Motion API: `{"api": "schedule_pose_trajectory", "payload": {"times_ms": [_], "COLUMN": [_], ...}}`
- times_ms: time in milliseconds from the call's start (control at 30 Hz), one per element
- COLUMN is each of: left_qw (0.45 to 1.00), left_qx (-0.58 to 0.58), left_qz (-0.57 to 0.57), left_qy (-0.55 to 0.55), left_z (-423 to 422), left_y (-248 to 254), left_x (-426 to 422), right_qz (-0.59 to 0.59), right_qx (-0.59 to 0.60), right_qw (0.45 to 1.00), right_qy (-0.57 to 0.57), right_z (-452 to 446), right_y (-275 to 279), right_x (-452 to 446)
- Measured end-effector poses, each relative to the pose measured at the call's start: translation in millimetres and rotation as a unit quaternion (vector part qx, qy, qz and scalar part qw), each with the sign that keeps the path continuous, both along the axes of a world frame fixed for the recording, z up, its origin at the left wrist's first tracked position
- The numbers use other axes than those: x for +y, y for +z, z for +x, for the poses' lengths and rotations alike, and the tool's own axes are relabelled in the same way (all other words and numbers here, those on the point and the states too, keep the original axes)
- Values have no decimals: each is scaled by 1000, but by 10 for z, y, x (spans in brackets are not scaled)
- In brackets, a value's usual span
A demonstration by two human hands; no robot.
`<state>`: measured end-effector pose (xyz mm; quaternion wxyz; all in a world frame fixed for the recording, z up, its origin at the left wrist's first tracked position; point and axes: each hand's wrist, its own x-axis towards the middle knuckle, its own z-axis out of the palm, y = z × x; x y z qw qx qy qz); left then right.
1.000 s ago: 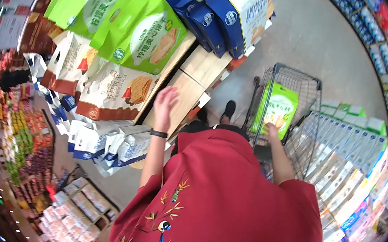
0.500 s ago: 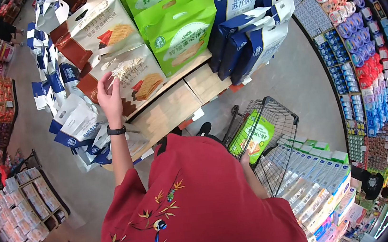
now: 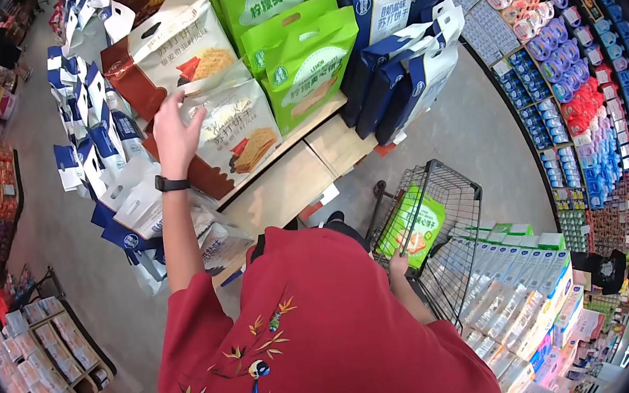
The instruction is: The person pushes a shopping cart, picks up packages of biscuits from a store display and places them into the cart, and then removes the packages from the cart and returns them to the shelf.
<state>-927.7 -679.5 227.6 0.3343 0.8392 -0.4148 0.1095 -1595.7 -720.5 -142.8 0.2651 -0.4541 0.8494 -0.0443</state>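
Observation:
My left hand (image 3: 177, 137), with a dark band on its wrist, reaches to the front beige-and-brown cracker bag (image 3: 237, 131). Its fingers and thumb are spread at the bag's upper left edge; whether they touch it I cannot tell. Behind stands another beige bag (image 3: 177, 45). Green lemon biscuit bags (image 3: 312, 72) are beside them on the wooden display (image 3: 275, 189). Low on the right, my right hand (image 3: 398, 266) is closed on the near end of a black wire shopping cart (image 3: 457, 258). Inside the cart lies a green biscuit bag (image 3: 418, 223).
Blue-and-white bags (image 3: 409, 77) stand at the display's right end, and more white-and-blue bags (image 3: 133, 205) crowd its left side. Stacked boxes (image 3: 510, 275) sit close beside the cart. Full shelves (image 3: 581, 88) curve along the right; a person (image 3: 606, 272) is by them.
My left hand has moved slightly further over the front beige bag, and its thumb has spread away from the fingers. My right hand stays at the cart. The view has shifted slightly.

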Motion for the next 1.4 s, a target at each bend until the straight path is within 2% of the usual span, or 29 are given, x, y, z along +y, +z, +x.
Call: {"api": "schedule_pose_trajectory", "payload": {"times_ms": [100, 200, 300, 333, 367, 467, 633, 700, 800, 933, 1067, 1167, 1200, 1267, 1333, 1367, 1400], "left_qw": [989, 990, 981, 988, 985, 983, 986, 987, 991, 994, 995, 989, 988, 982, 976, 968, 960], "left_qx": [-11, 26, 96, 58, 48, 36, -1, 11, -32, -21, -3, 34, 51, 75, 85, 125, 166], "left_qz": [139, 136, 166, 134, 161, 161, 161, 155, 121, 105, 76, 90, 76, 74, 58, 51, 38], "left_qy": [46, 31, -19, -50, -50, -78, -53, -49, -43, -26, -69, -109, -126, -156, -190, -210, -220], "left_z": [-115, -78, -108, -189, -271, -484, -645, -675, -712, -866, -1044, -1275, -1390, -1589, -1787, -1930, -2035], "left_y": [26, -17, -69, -82, -88, -110, -4, 81, 95, 203, 181, 247, 302, 392, 509, 568, 629], "left_x": [14, 2, -17, -16, -18, -30, -14, 11, 12, 11, 3, 3, -4, -32, -75, -160, -209], "right_qz": [16, 8, -4, -17, -26, -7, -8, 7, 27, 30, 7, 40, 71, -17, -122, -244, -218], "right_qx": [6, 7, 9, 21, 31, -15, 32, 14, -3, 14, -1, -4, 48, 170, 152, -17, -162], "right_qw": [1000, 1000, 1000, 1000, 999, 1000, 999, 1000, 1000, 999, 1000, 999, 996, 985, 975, 951, 939], "right_qy": [-7, 1, 4, 17, 27, 12, 1, -2, -9, 0, -15, -27, -29, 1, 106, 190, 213], "right_z": [-94, 26, -194, -239, -267, -104, 9, 18, 59, 16, -18, 39, 116, 387, 551, 775, 877], "right_y": [-144, -38, -278, -353, -450, -116, -32, 18, 132, 48, -47, 67, 147, 364, 542, 744, 693], "right_x": [-8, -24, -44, -36, 5, 23, 45, 28, 23, 20, 7, -11, -32, 49, 53, -27, -81]}}
